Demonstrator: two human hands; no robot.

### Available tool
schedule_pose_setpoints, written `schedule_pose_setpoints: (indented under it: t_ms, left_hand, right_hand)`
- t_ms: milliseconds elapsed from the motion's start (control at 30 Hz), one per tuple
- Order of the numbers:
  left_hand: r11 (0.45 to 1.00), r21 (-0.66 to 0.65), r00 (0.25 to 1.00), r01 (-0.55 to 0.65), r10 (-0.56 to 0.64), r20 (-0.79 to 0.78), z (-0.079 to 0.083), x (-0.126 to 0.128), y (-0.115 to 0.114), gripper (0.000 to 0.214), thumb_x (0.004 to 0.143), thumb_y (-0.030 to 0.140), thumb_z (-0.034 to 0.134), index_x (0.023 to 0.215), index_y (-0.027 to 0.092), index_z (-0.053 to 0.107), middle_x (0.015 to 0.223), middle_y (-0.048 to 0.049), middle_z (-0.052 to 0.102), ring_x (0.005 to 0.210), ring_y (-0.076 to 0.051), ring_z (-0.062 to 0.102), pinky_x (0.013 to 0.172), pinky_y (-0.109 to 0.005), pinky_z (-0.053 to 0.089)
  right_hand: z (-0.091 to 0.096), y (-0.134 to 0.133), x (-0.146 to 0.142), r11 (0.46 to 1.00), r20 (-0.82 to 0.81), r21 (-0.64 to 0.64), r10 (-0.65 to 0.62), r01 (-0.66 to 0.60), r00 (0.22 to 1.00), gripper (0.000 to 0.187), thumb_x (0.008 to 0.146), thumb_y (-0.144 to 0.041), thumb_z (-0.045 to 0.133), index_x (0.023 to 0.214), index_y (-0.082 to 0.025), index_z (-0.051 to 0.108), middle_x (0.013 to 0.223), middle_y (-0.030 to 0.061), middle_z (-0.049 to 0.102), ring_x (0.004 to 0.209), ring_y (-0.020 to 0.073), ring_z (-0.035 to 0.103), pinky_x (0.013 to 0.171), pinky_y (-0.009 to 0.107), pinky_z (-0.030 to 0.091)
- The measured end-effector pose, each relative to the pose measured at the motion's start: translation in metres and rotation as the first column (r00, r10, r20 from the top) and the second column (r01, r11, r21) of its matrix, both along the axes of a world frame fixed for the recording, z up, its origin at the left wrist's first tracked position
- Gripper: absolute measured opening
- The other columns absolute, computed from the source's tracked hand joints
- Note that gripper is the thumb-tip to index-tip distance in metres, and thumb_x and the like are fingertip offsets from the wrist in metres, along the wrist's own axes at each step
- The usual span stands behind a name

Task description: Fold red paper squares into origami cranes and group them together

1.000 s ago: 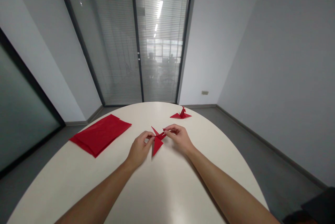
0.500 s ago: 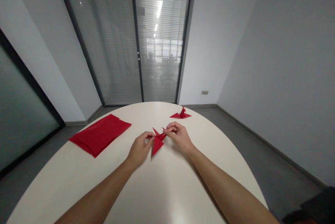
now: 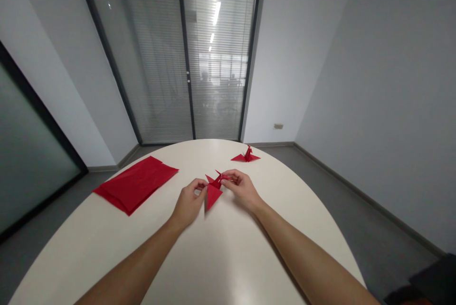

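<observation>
A half-folded red paper crane (image 3: 213,193) sits between my two hands above the white round table (image 3: 199,257). My left hand (image 3: 188,203) pinches its left side with thumb and fingertips closed. On the right, my right hand (image 3: 242,187) is closed on a thin point of the same paper, near its top. A wide red wing of the fold hangs down toward me between the hands.
A finished red paper crane (image 3: 245,155) stands on the table's far right. A stack of red paper sheets (image 3: 136,183) lies at the far left. Glass doors with blinds stand behind the table, and grey floor lies past its edges.
My right hand has shifted slightly left and drawn the paper's thin point inward. The fold's top points have turned a little. My left hand has held its place.
</observation>
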State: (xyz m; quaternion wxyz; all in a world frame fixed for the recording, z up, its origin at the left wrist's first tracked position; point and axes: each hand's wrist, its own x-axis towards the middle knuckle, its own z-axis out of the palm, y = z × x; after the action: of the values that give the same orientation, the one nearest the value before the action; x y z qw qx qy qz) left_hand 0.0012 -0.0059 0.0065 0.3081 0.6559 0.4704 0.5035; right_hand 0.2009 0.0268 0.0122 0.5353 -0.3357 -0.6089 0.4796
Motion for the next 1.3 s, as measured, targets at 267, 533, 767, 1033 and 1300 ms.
schedule_pose_setpoints:
  t_ms: [267,533,767,1033,1300]
  left_hand:
    - [0.998,-0.050,0.998,0.047,-0.045,0.033,-0.0011,0.0015,0.0016,0.021,0.083,0.035,0.064,0.093,0.017,0.069,0.088,-0.0058,0.074,0.081,-0.020,0.068,0.066,-0.026,0.051]
    - [1.000,-0.020,1.000,0.013,-0.013,0.002,0.0025,0.0011,-0.0008,0.017,0.085,0.033,0.060,0.089,0.018,0.068,0.085,-0.0047,0.074,0.078,-0.019,0.068,0.065,-0.026,0.050]
    - [0.999,-0.021,0.999,0.046,-0.046,-0.022,0.0029,0.0027,-0.0017,0.017,0.084,0.032,0.062,0.092,0.019,0.068,0.089,-0.0051,0.075,0.080,-0.019,0.068,0.062,-0.025,0.049]
    - [0.998,-0.033,0.997,0.050,-0.052,-0.058,0.0041,0.0021,-0.0025,0.019,0.084,0.030,0.063,0.096,0.019,0.071,0.092,-0.0058,0.075,0.081,-0.019,0.068,0.064,-0.025,0.049]
    - [0.998,-0.033,0.997,0.054,-0.055,-0.050,0.0013,0.0011,-0.0012,0.020,0.085,0.032,0.063,0.098,0.018,0.071,0.093,-0.0062,0.075,0.082,-0.020,0.068,0.066,-0.026,0.050]
  right_hand:
    - [-0.0004,0.0021,-0.0002,1.000,-0.040,-0.024,-0.001,0.000,0.999,0.031,0.074,-0.041,0.082,0.094,-0.020,0.073,0.086,0.0045,0.076,0.081,0.0186,0.070,0.083,0.035,0.053]
    - [-0.0020,0.0023,0.0001,0.999,0.002,0.024,-0.025,0.025,1.000,0.030,0.075,-0.042,0.080,0.092,-0.020,0.072,0.086,0.0045,0.075,0.081,0.0183,0.068,0.081,0.034,0.052]
    - [0.0005,0.0029,0.0004,0.998,0.009,0.031,-0.062,0.061,0.998,0.030,0.075,-0.043,0.081,0.090,-0.019,0.071,0.082,0.0033,0.072,0.076,0.0173,0.066,0.076,0.032,0.052]
    - [0.0017,-0.0003,-0.0010,0.999,-0.015,0.023,-0.047,0.047,0.999,0.031,0.072,-0.038,0.083,0.093,-0.020,0.069,0.085,0.0031,0.072,0.079,0.0175,0.067,0.078,0.032,0.052]
    - [0.0052,-0.0034,-0.0014,1.000,-0.002,0.005,-0.016,0.016,1.000,0.031,0.073,-0.038,0.082,0.093,-0.020,0.066,0.071,-0.0015,0.070,0.069,0.0167,0.067,0.076,0.032,0.051]
